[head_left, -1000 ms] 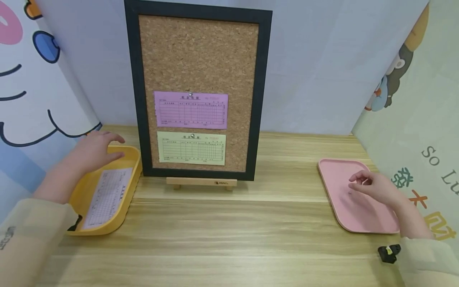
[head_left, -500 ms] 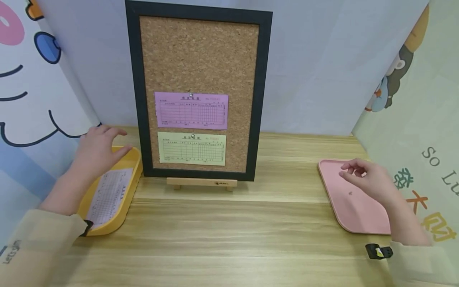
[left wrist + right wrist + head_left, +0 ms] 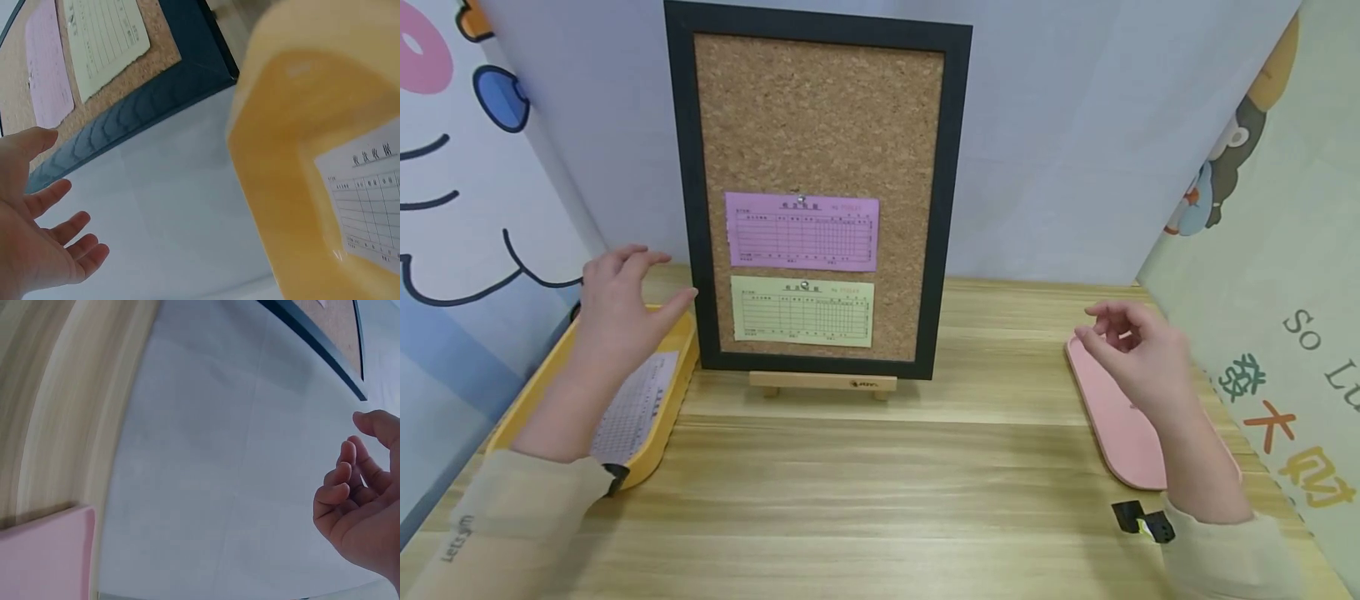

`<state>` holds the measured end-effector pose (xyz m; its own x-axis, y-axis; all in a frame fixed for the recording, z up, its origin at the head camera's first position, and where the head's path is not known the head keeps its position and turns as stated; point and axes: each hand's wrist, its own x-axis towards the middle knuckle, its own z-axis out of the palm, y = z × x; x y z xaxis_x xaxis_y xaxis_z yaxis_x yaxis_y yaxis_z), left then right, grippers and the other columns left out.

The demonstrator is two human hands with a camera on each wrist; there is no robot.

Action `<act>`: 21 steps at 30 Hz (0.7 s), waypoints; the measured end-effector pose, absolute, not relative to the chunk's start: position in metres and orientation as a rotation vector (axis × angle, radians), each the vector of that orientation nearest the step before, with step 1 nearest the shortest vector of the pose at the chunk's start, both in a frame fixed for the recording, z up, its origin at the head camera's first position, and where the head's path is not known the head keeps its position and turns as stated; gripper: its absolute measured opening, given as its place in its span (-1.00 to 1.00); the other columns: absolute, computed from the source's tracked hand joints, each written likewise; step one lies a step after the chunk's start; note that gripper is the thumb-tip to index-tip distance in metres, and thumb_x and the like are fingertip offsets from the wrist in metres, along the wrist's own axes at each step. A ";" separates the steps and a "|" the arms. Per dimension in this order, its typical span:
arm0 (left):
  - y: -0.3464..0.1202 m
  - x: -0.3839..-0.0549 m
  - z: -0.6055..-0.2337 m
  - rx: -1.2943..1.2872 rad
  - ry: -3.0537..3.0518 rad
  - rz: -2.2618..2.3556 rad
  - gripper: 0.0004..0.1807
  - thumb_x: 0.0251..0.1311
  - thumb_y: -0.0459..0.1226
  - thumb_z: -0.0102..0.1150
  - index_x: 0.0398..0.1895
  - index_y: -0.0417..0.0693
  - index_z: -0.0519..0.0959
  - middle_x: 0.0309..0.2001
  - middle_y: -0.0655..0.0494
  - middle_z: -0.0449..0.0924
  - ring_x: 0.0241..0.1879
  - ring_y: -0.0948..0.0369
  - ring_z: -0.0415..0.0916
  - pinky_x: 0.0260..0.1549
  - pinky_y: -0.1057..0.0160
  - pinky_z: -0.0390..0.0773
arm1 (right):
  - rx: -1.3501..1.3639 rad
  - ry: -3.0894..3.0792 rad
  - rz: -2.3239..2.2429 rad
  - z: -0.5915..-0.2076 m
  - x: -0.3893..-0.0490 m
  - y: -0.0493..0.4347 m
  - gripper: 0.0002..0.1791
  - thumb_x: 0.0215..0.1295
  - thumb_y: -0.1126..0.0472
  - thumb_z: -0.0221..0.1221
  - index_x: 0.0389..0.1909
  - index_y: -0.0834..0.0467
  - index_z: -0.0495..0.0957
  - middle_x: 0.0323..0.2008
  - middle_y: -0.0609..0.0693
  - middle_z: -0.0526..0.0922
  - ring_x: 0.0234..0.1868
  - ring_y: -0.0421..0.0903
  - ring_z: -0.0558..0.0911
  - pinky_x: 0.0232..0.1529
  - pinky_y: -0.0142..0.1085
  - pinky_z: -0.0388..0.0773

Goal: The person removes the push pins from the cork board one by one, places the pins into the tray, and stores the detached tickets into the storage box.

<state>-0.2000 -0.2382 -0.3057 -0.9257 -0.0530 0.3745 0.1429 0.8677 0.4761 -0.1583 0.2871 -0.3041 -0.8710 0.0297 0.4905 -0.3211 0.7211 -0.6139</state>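
My left hand [image 3: 617, 308] hovers over the far end of the yellow tray [image 3: 681, 367], thumb and fingers spread apart. Nothing lies in its grasp in the left wrist view. Inside that tray is a white printed form [image 3: 638, 404]. Above the pink tray [image 3: 1112, 417] my right hand [image 3: 1138, 358] is raised, its fingers loosely bent and no object visible between them. Between the hands stands a framed cork board [image 3: 820, 117]. It bears a purple form [image 3: 802, 233] above a light green form [image 3: 802, 312], each with a clear push pin at its top edge.
A small wooden easel [image 3: 823, 382] supports the board on the wood-grain table [image 3: 850, 500]. A pale cloth [image 3: 1045, 150] hangs behind it. Printed cartoon panels flank the table on both sides. Black wrist straps show at both cuffs.
Both hands have risen and shifted inward: the left moves right toward the board, the right moves left and up over the pink tray. The board and forms stay put.
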 end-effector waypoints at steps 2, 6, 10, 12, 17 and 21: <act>-0.234 -0.198 -0.305 -0.060 -2.636 -0.746 -0.37 0.24 -0.03 0.13 0.27 -0.19 0.29 0.38 -0.25 0.03 0.34 -0.21 -0.10 0.17 -0.28 0.04 | 0.232 -2.391 1.039 -0.302 -0.160 0.278 -0.73 0.14 0.31 0.28 -0.12 0.23 0.56 -0.46 -0.22 0.45 -0.45 -0.31 0.40 -0.44 -0.60 0.33; -0.227 -0.198 -0.304 -0.034 -2.596 -0.810 -0.29 0.21 -0.01 0.15 0.35 -0.12 0.20 0.42 -0.19 -0.05 0.38 -0.15 -0.16 0.22 -0.27 0.01 | 0.243 -2.280 1.102 -0.299 -0.163 0.258 -0.74 0.10 0.36 0.30 -0.14 0.24 0.58 -0.47 -0.24 0.47 -0.45 -0.31 0.43 -0.44 -0.59 0.33; -0.218 -0.199 -0.303 -0.021 -2.569 -0.868 -0.20 0.18 0.03 0.18 0.39 -0.09 0.13 0.44 -0.17 -0.13 0.39 -0.13 -0.18 0.23 -0.25 0.01 | 0.281 -2.183 1.149 -0.295 -0.165 0.237 -0.75 0.09 0.37 0.29 -0.17 0.25 0.58 -0.47 -0.25 0.50 -0.43 -0.30 0.46 -0.44 -0.59 0.35; -0.213 -0.200 -0.302 -0.018 -2.558 -0.883 -0.16 0.16 0.05 0.19 0.41 -0.07 0.10 0.45 -0.14 -0.17 0.40 -0.12 -0.20 0.25 -0.24 0.00 | 0.309 -2.123 1.175 -0.294 -0.166 0.229 -0.75 0.08 0.40 0.29 -0.18 0.28 0.57 -0.46 -0.24 0.51 -0.42 -0.30 0.48 -0.44 -0.59 0.37; -0.202 -0.202 -0.302 0.005 -2.528 -0.904 -0.14 0.16 0.03 0.20 0.43 -0.01 0.05 0.47 -0.09 -0.22 0.42 -0.08 -0.24 0.31 -0.19 -0.05 | 0.370 -2.007 1.260 -0.292 -0.171 0.209 -0.71 0.06 0.47 0.27 -0.15 0.36 0.54 -0.38 -0.08 0.54 -0.39 -0.28 0.50 -0.40 -0.57 0.42; -0.194 -0.205 -0.302 -0.005 -2.496 -0.925 -0.15 0.17 0.00 0.20 0.43 -0.01 0.03 0.46 -0.10 -0.24 0.42 -0.05 -0.27 0.32 -0.17 -0.09 | 0.435 -1.970 1.306 -0.287 -0.175 0.191 -0.70 0.07 0.45 0.27 -0.13 0.38 0.52 -0.33 0.08 0.55 -0.38 -0.24 0.49 -0.36 -0.54 0.44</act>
